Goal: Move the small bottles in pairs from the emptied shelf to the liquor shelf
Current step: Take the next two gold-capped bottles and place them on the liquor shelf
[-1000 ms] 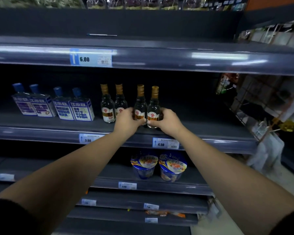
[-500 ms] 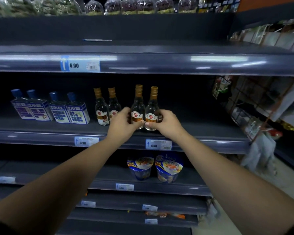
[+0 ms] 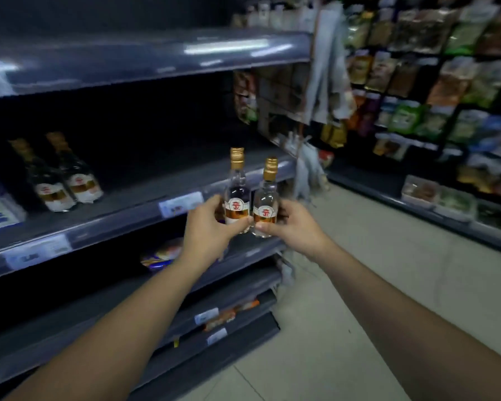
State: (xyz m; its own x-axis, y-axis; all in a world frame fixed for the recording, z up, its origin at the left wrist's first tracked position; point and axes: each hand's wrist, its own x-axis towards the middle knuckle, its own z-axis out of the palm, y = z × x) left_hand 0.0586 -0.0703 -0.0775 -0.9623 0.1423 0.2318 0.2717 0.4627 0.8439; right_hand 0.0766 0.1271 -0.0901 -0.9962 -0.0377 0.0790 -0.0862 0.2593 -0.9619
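Left gold-capped bottle (image 3: 237,189) is gripped by the left hand (image 3: 210,227), right gold-capped bottle (image 3: 267,202) by the right hand (image 3: 294,227), upright at frame centre, off the shelf (image 3: 122,209). Knocking of glass is to be avoided in transit.

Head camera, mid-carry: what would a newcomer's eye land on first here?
At centre, the left hand grips the left bottle and the right hand the right bottle, both gold-capped, upright, side by side. Two matching bottles stand on the dim shelf at far left. Bright snack packets crowd the right side.
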